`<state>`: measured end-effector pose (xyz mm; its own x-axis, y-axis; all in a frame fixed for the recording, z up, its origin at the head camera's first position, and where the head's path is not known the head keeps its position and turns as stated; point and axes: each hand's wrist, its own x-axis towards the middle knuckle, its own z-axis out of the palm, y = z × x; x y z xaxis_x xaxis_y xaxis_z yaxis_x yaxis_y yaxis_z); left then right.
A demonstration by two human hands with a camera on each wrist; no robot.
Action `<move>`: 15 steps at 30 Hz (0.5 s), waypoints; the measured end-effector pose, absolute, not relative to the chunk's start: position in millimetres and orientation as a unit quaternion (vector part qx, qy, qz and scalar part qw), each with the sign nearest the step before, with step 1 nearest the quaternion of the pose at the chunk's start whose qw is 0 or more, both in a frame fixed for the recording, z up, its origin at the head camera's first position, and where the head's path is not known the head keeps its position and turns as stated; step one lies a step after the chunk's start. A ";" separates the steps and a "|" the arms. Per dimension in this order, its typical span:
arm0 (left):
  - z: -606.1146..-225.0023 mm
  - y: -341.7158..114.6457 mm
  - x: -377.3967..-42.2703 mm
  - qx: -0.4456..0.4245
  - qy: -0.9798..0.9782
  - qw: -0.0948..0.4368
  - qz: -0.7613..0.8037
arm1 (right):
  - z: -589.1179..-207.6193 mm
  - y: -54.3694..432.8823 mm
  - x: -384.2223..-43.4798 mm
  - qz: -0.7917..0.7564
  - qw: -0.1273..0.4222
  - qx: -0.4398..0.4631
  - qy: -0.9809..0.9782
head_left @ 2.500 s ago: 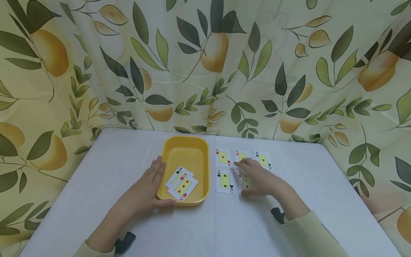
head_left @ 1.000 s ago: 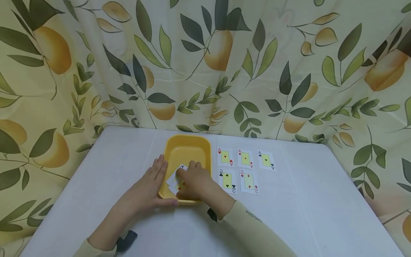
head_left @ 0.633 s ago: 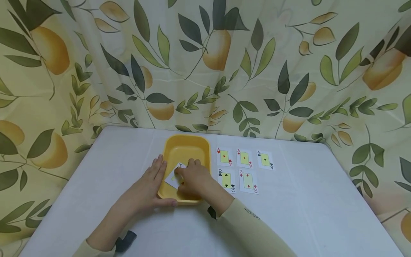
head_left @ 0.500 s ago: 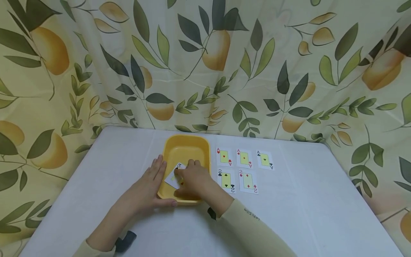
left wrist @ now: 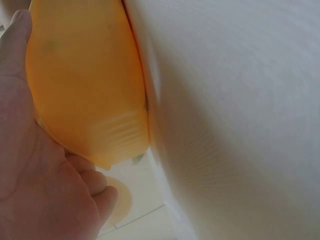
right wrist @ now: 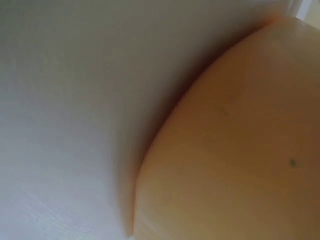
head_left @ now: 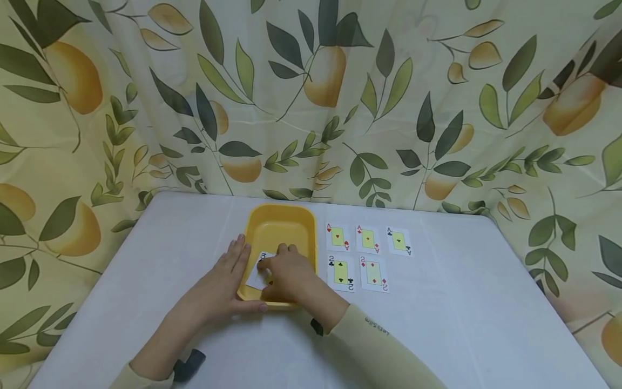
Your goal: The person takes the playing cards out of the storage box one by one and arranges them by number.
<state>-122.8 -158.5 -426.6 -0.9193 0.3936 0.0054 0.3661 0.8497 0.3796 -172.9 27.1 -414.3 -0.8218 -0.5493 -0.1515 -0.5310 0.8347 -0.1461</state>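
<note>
- Cards (head_left: 257,268): small stack in the near part of the yellow tray (head_left: 282,229), top one shows a black 3; mostly hidden under the right hand.
- Right hand (head_left: 285,273): inside tray, fingers curled down over the cards, touching them; can't tell whether it really pinches a card or just presses.
- Left hand (head_left: 221,289): flat against the tray's left side, fingers straight along the rim, thumb along the near edge; steadies the tray, not curled round it. Left wrist view shows palm (left wrist: 30,165) against the tray's outer wall (left wrist: 85,85).
- Right wrist view: only blurred tray wall (right wrist: 235,150) and white table (right wrist: 65,100).
- Tray sits on the white table (head_left: 461,324), left of centre.
- Five cards face up just right of the tray, in two rows: ace of hearts (head_left: 337,237), ace of diamonds (head_left: 367,239), black ace (head_left: 399,240); below, 2 of clubs (head_left: 340,273), 2 of diamonds (head_left: 373,274). Apart from one another, none touching the tray.
- Leaf-and-fruit curtain (head_left: 311,97) behind the table.
</note>
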 end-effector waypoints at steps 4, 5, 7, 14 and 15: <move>-426.3 -158.7 -122.8 0.201 0.961 0.033 0.189 | -414.8 29.3 -173.6 -0.047 0.075 -0.292 0.952; -426.4 -158.6 -122.9 0.203 0.961 0.031 0.187 | -414.6 30.3 -174.2 -0.046 0.069 -0.293 0.952; -426.5 -158.3 -123.1 0.206 0.961 0.029 0.183 | -413.2 33.0 -175.4 -0.050 0.061 -0.293 0.953; -426.8 -158.0 -122.8 0.199 0.963 0.029 0.179 | -400.4 42.2 -178.8 -0.079 0.043 -0.288 0.954; -426.7 -158.0 -122.7 0.197 0.963 0.030 0.180 | -397.9 43.7 -179.1 -0.083 0.039 -0.288 0.953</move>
